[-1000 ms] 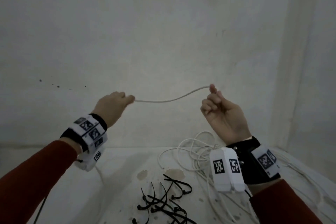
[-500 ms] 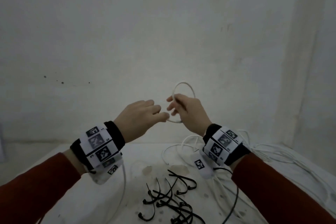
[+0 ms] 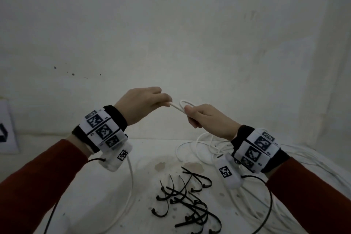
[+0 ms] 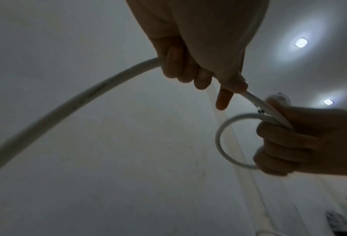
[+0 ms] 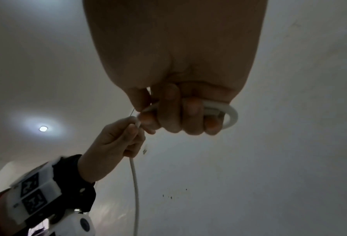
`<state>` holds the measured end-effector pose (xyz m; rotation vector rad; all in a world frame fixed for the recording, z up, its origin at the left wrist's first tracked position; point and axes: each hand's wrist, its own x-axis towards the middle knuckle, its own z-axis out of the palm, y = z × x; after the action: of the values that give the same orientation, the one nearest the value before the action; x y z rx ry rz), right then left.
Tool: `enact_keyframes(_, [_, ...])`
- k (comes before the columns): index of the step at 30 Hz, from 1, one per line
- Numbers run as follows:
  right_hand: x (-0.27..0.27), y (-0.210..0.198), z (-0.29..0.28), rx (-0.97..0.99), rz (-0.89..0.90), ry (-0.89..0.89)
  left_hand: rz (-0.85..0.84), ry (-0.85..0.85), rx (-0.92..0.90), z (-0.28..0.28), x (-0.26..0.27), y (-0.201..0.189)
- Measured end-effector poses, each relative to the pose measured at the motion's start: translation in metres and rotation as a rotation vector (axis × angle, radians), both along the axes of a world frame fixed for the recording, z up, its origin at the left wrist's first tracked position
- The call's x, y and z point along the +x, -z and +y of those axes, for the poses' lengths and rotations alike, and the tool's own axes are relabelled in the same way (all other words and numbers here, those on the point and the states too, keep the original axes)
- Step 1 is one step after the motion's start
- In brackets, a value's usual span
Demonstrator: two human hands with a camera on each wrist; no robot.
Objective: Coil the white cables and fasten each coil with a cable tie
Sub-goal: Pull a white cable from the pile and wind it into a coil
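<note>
Both hands are raised above the table, close together. My right hand (image 3: 197, 116) grips a small loop of white cable (image 3: 185, 103), which sticks out past its fingers as a ring (image 4: 221, 140) in the left wrist view and as a bend (image 5: 232, 116) in the right wrist view. My left hand (image 3: 150, 100) pinches the same cable (image 4: 83, 97) just left of the loop. From that hand the cable hangs down to the table (image 3: 131, 175). Several black cable ties (image 3: 188, 199) lie on the white table below.
A tangle of loose white cables (image 3: 207, 148) lies on the table (image 3: 91, 195) under and behind my right wrist, and more run along the right edge (image 3: 311, 159). A pale wall stands close behind. A white card (image 3: 7, 127) leans at the far left.
One second ago my hands were apart with the cable stretched between them. They came together, a loop formed in my right hand, and my left hand has slid slightly leftward along the cable.
</note>
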<state>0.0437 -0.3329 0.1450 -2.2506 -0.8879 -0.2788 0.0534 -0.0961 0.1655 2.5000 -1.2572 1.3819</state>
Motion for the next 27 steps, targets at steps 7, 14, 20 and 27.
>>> enact_keyframes(7, [-0.003,0.002,-0.019,0.63,0.589,-0.456,0.138,0.096,-0.222,0.018,0.017,-0.001])
enact_keyframes(14, [-0.009,-0.009,-0.039,1.009,0.816,-0.937,0.211,-0.085,-0.31,0.027,0.03,0.033])
enact_keyframes(20, [-0.015,-0.019,-0.028,1.312,0.647,-0.921,0.142,-0.117,-0.111,0.003,0.028,0.063])
enact_keyframes(27, [-0.001,-0.032,-0.005,1.511,0.358,-0.666,-0.1,-0.146,0.005,-0.023,0.006,0.064])
